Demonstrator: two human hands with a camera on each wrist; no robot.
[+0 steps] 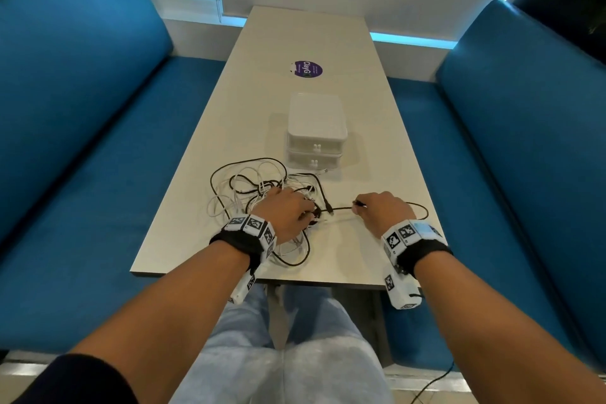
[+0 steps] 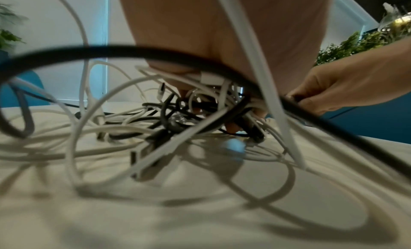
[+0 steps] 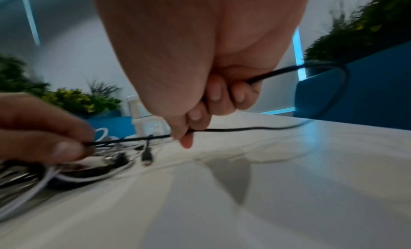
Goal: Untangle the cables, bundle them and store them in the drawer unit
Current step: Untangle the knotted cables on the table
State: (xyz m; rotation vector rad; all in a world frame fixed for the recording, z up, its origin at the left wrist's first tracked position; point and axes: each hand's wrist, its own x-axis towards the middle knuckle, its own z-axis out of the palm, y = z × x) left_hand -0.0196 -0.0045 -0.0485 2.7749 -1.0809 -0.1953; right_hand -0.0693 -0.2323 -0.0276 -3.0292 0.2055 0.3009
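Note:
A tangle of black and white cables [image 1: 252, 197] lies on the white table [image 1: 357, 259], in front of the white two-drawer unit [image 1: 316, 128], whose drawers are closed. My left hand [image 1: 305, 208] rests on the right side of the tangle. In the right wrist view the left hand [image 3: 75, 144] pinches a thin black cable [image 3: 244, 129] between thumb and finger. My right hand [image 1: 359, 207] has its fingers [image 3: 214, 94] curled round the same black cable a short way to the right. The cable loops out behind that hand. A loose black plug [image 3: 146, 156] hangs between the hands.
Blue bench seats [image 1: 98, 141] run along both sides of the narrow table. A purple round sticker [image 1: 306, 69] lies beyond the drawer unit. Bare tabletop [image 1: 377, 147] lies to the right of the unit. Green plants [image 3: 355, 38] stand behind the right bench.

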